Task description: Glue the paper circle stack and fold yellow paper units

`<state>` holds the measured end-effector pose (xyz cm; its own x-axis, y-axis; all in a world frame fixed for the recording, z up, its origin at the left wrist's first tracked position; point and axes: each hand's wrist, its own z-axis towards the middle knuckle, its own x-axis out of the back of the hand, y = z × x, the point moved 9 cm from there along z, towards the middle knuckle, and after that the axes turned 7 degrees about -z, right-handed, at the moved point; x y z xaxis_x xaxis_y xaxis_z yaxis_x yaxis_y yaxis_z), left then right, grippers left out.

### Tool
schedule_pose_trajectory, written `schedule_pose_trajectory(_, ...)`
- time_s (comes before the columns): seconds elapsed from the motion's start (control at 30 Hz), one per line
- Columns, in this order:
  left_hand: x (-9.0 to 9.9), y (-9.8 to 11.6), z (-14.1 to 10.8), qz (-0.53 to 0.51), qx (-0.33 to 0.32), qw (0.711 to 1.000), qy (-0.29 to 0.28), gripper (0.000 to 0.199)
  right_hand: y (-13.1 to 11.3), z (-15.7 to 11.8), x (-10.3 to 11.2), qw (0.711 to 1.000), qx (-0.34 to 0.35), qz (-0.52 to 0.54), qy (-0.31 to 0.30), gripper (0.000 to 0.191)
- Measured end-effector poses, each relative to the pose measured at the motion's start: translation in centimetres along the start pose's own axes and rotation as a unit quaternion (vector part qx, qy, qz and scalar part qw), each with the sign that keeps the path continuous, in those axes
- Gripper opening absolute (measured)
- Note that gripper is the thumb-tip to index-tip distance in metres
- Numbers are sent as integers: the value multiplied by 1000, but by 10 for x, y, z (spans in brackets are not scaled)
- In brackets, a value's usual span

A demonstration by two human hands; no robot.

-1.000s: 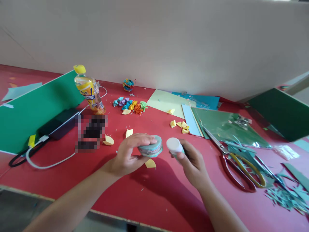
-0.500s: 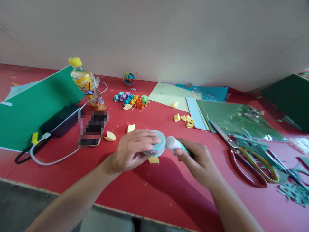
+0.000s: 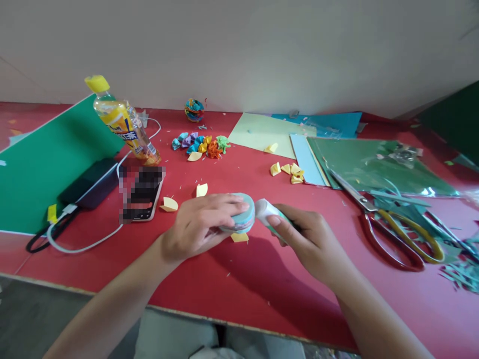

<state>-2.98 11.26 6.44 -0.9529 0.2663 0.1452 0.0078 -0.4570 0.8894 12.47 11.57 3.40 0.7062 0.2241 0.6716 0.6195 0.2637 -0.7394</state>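
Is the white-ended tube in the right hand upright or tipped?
Tipped: the tube slants out of the right hand, white end beside the round stack; contact is unclear.

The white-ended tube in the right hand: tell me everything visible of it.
The tube is slim and rounded, apparently plastic, with a smooth white end and a stretch of green beside the thumb. The right hand grips it, covering its lower part. It is held tilted above the red table, its white end pointing up and leftward at the rim of the round pale-blue piece in the left hand. Whether the two touch is unclear.
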Motion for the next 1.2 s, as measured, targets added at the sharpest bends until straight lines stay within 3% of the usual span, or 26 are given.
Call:
schedule_pose_trajectory(0.23,3,-15,1,-21,89,996,3,26,3,-1,-4,998,-9,48,-33,39)
schedule_pose_trajectory(0.37,5,-13,2,-20,89,996,-1,26,10,1,-6,989,-51,127,-50,40)
schedule_pose_trajectory(0.43,-3,-10,2,-17,83,996,-39,23,22,5,6,970,-102,223,10,43)
schedule_pose_trajectory(0.53,-21,-9,0,-37,85,989,-112,19,41,5,38,899,-129,367,200,42)
schedule_pose_trajectory(0.6,-18,-6,0,-78,72,991,-77,23,43,7,42,876,-100,410,234,40)
schedule_pose_trajectory(0.7,2,2,-1,-122,21,991,47,35,36,12,16,901,-63,407,134,42)
schedule_pose_trajectory(0.77,8,9,-3,-130,-11,988,89,41,29,10,4,921,-34,373,106,40)
schedule_pose_trajectory(0.93,-2,22,-2,-183,-52,981,48,43,3,1,3,936,37,326,123,43)
schedule_pose_trajectory(1.2,-20,11,-2,-230,-65,971,-5,48,-22,-7,14,931,121,312,148,39)
